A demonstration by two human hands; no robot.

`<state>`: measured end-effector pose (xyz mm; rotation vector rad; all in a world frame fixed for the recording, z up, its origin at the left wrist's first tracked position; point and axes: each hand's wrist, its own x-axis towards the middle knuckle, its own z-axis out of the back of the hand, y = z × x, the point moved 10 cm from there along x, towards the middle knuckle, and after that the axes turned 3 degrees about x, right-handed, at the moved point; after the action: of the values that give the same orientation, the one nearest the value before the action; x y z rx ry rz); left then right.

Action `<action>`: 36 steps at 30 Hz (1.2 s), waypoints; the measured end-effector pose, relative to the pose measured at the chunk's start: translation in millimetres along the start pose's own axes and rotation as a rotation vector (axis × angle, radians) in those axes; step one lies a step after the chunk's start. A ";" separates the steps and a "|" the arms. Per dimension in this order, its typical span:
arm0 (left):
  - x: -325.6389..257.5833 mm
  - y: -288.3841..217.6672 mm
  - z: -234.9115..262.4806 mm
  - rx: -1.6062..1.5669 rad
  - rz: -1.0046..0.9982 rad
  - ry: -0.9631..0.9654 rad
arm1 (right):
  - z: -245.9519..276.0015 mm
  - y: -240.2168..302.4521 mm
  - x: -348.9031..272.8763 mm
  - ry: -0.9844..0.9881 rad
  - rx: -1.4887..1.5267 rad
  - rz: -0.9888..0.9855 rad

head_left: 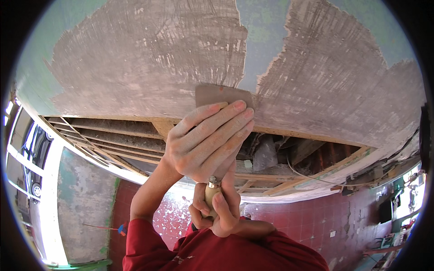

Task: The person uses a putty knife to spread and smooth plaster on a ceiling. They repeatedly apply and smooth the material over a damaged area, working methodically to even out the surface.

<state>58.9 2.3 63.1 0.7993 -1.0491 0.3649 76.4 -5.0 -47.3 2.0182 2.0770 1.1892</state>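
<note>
A scraper with a wide flat metal blade (217, 94) is held up against the overhead surface (108, 58), where grey-brown bare patches show between remains of blue-green paint. My right hand (226, 217) is wrapped round the scraper's pale handle (211, 198), below a metal collar. Higher up, my left hand (208, 140) lies over the blade, its dusty fingers stretched out side by side and covering the blade's lower part. The blade's far edge meets the bare patch just left of a narrow strip of blue paint (253, 58).
Behind my hands an opening shows wooden slats (122, 135) on the left and a loose cable (312, 177) on the right. Pale flakes (174, 217) litter the red tiled floor (298, 226). A car (35, 153) stands outside at far left.
</note>
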 end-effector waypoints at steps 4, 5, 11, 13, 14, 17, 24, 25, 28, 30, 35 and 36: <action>-3.0 -1.6 -0.7 -0.006 0.025 0.003 | 3.7 -2.4 -4.7 0.012 0.007 -0.039; -1.7 -0.9 0.6 -0.002 0.024 -0.009 | 2.4 -1.5 -3.3 0.031 0.010 -0.032; 3.9 1.4 1.3 0.004 0.022 -0.044 | -1.6 2.1 2.0 0.023 -0.016 0.006; -0.1 -0.2 1.4 0.002 0.038 -0.037 | 3.2 -2.1 -2.0 0.018 -0.031 -0.035; -4.5 -1.2 1.1 -0.003 0.049 -0.033 | 5.4 -4.0 -5.4 0.016 -0.054 -0.042; -0.1 1.2 1.9 0.004 0.046 -0.049 | 0.5 0.1 -1.9 0.044 -0.045 -0.028; 0.8 0.0 0.3 0.013 0.045 0.004 | 1.3 2.2 -1.3 0.045 -0.034 -0.006; -1.4 -0.6 0.8 0.014 0.052 -0.003 | 2.2 1.6 -2.4 0.056 -0.048 -0.016; -1.6 0.0 1.9 0.014 0.060 -0.026 | 0.1 4.1 -0.8 0.094 -0.062 -0.030; 9.8 4.6 4.0 0.007 0.053 -0.046 | -7.2 11.1 8.0 0.127 -0.037 -0.017; 3.4 1.1 2.4 0.030 0.053 -0.012 | -2.0 7.9 0.9 0.087 -0.050 -0.050; 0.9 -0.4 1.3 0.039 0.052 0.005 | 0.1 6.2 -1.6 0.075 -0.058 -0.061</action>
<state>58.8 1.0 64.1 0.8065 -1.0624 0.4329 82.1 -7.1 -44.9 1.8997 2.0942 1.3183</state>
